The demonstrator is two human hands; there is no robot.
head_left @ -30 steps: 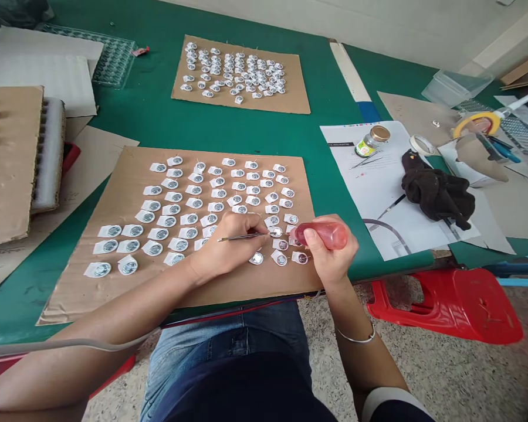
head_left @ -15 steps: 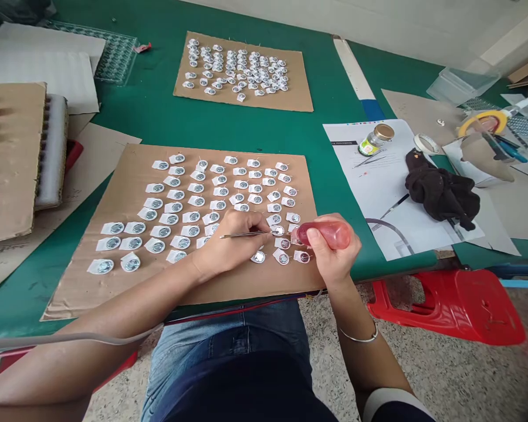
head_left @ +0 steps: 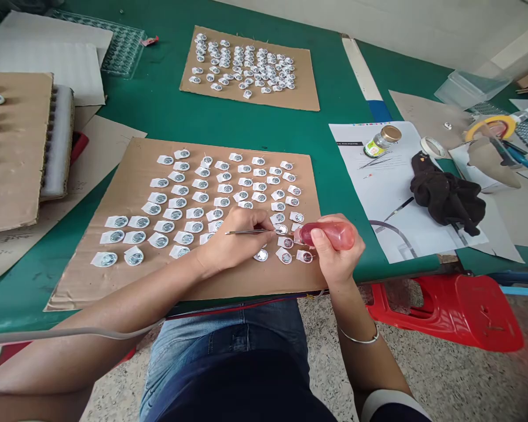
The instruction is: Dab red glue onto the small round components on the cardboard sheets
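My left hand point(head_left: 229, 243) is closed on slim metal tweezers point(head_left: 245, 232), their tip touching or just beside a small round silvery piece point(head_left: 281, 230) in the right part of the near cardboard sheet point(head_left: 127, 287). A soft pinkish-red squeeze bottle point(head_left: 330, 234) is gripped in my right hand point(head_left: 341, 261), tilted so its narrow end points left toward the same piece. Rows of similar round pieces, each with a white paper tab, lie on this cardboard. My left hand and the bottle hide a few of them.
Farther back lies another cardboard sheet point(head_left: 310, 76) with many similar pieces. To the right, a printed paper point(head_left: 356, 199) bears a gold-lidded jar point(head_left: 381, 140) and a black cloth point(head_left: 446, 190). Stacked cardboard point(head_left: 13, 170) stands at left. A red stool point(head_left: 484, 310) is below the table's right edge.
The camera view has shifted slightly, so the table items sit a little farther right. Both hands keep their grips on the tweezers and bottle at nearly the same spot over the cardboard.
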